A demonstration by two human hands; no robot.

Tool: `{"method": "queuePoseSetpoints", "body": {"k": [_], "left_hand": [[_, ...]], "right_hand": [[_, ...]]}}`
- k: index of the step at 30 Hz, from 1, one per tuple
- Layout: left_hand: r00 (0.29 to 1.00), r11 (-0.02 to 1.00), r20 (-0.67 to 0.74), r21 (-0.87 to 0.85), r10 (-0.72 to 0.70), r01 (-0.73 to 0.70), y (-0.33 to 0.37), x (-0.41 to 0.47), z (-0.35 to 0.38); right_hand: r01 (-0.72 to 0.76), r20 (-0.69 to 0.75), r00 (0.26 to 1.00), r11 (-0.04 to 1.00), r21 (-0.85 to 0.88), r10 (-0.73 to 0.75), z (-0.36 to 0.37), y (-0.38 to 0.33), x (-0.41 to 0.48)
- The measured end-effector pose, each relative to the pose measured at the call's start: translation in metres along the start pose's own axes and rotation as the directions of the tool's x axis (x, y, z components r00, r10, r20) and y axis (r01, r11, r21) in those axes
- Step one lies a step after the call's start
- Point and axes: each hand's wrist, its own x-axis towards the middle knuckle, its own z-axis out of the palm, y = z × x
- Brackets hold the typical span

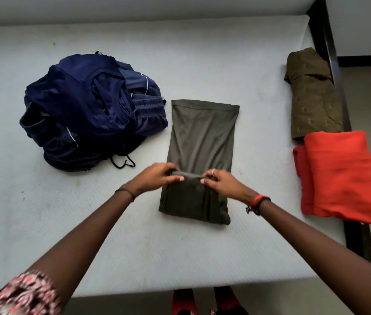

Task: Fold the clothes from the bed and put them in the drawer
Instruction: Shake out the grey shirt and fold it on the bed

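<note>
An olive-grey garment (202,137) lies in a long strip on the white mattress (134,235), its near end folded over on itself. My left hand (157,176) and my right hand (223,183) both pinch the folded edge at the strip's middle, thumbs on top, fingers curled under the fold. A heap of unfolded navy-blue clothes (89,110) sits to the left. A folded brown garment (311,96) and a folded orange-red garment (339,178) lie at the right edge of the bed. No drawer is in view.
A dark wooden bed frame (330,42) runs along the right side, with floor beyond it. A black drawstring (123,162) trails from the navy heap towards my left hand. A pale wall is behind the bed. My feet show below the mattress's near edge.
</note>
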Motion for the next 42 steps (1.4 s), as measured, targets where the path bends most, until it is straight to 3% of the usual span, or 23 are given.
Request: {"method": "queuePoseSetpoints", "body": {"k": [7,10,11,13,16,18,20,23,29,33,35,37,39,40,42], "left_hand": [[0.972,0.984,-0.157,-0.009,-0.177,0.178,-0.008,0.041,0.012],[0.895,0.983,-0.439,0.185,0.081,0.002,-0.009,0.015,0.028],[0.875,0.955,-0.447,0.291,0.189,-0.058,-0.010,0.002,0.034],[0.892,0.850,-0.295,0.501,0.344,-0.162,-0.016,-0.022,0.052],[0.923,0.668,-0.022,0.697,0.383,-0.261,-0.034,-0.046,0.084],[0.932,0.623,-0.023,0.750,0.361,-0.223,-0.042,-0.051,0.100],[0.932,0.620,-0.079,0.765,0.354,-0.171,-0.046,-0.047,0.106],[0.943,0.582,-0.055,0.798,0.327,-0.155,-0.043,-0.037,0.104],[0.966,0.597,0.055,0.777,0.252,-0.200,-0.033,-0.034,0.083],[0.971,0.682,0.162,0.691,0.177,-0.239,-0.031,-0.047,0.074],[0.969,0.718,0.171,0.651,0.178,-0.247,-0.026,-0.055,0.073],[0.948,0.751,0.273,0.589,0.161,-0.297,-0.018,-0.066,0.074],[0.915,0.852,0.398,0.456,0.063,-0.257,-0.006,-0.079,0.073],[0.915,0.888,0.401,0.402,0.048,-0.223,-0.001,-0.085,0.073],[0.920,0.944,0.391,0.301,0.009,-0.137,0.010,-0.094,0.070]], "right_hand": [[-0.114,-0.165,0.982,0.988,-0.105,0.095,-0.013,0.015,0.054],[-0.024,-0.375,0.923,0.959,-0.283,-0.087,0.007,0.020,0.037],[0.027,-0.406,0.892,0.922,-0.387,-0.197,0.019,0.023,0.026],[0.114,-0.335,0.870,0.809,-0.576,-0.361,0.046,0.030,-0.001],[0.225,-0.085,0.904,0.634,-0.740,-0.420,0.081,0.048,-0.034],[0.229,-0.041,0.909,0.580,-0.781,-0.415,0.095,0.064,-0.041],[0.185,-0.082,0.906,0.563,-0.806,-0.415,0.099,0.074,-0.039],[0.122,-0.105,0.925,0.549,-0.827,-0.364,0.096,0.077,-0.031],[0.069,-0.131,0.950,0.598,-0.798,-0.285,0.094,0.067,-0.037],[0.137,-0.060,0.957,0.627,-0.767,-0.282,0.097,0.064,-0.054],[0.135,-0.012,0.979,0.693,-0.708,-0.203,0.095,0.061,-0.067],[0.157,0.061,0.986,0.730,-0.665,-0.156,0.092,0.051,-0.086],[0.158,0.195,0.978,0.852,-0.498,-0.067,0.086,0.036,-0.106],[0.097,0.287,0.958,0.920,-0.379,0.017,0.081,0.028,-0.115],[-0.011,0.341,0.937,0.981,-0.193,0.077,0.073,0.022,-0.125]]}}
